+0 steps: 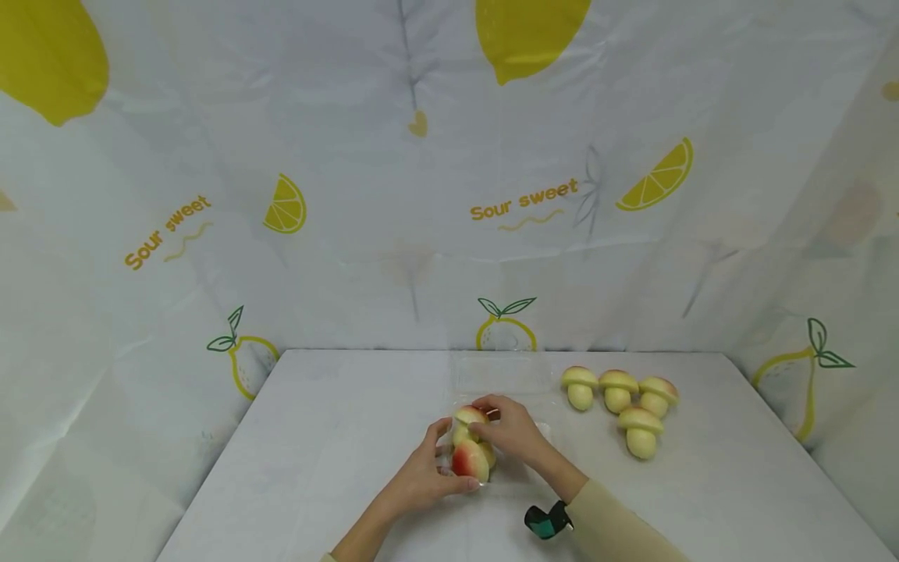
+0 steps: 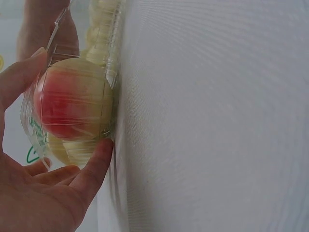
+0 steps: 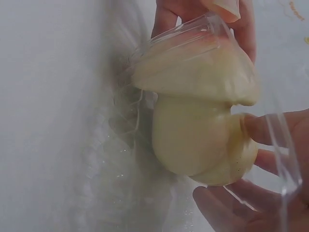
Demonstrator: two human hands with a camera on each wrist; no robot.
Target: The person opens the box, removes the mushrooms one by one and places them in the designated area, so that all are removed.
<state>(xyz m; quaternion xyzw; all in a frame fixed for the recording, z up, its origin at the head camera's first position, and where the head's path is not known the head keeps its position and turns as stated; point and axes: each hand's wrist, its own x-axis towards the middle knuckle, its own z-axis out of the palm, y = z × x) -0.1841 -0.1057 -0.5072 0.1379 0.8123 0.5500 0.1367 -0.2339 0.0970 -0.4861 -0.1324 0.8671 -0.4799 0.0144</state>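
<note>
A clear plastic box [image 1: 542, 429] lies with its lid [image 1: 502, 373] folded back at the middle of the table. My left hand [image 1: 420, 474] grips its left end, thumb on the near side and fingers round the far side. Inside that end, a toy mushroom [image 1: 469, 460] with a red-tinted cap shows through the plastic in the left wrist view. Just behind it is another toy mushroom [image 1: 465, 417], cream with a domed cap; my right hand [image 1: 516, 431] holds it with thumb and fingers. More pale pieces behind are partly hidden.
Several loose toy mushrooms [image 1: 618, 390] stand in a group to the right of the box on the white table [image 1: 337, 421]. A lemon-printed curtain [image 1: 379, 195] hangs behind and at the sides. A dark green-and-black object [image 1: 546, 521] sits by the right sleeve.
</note>
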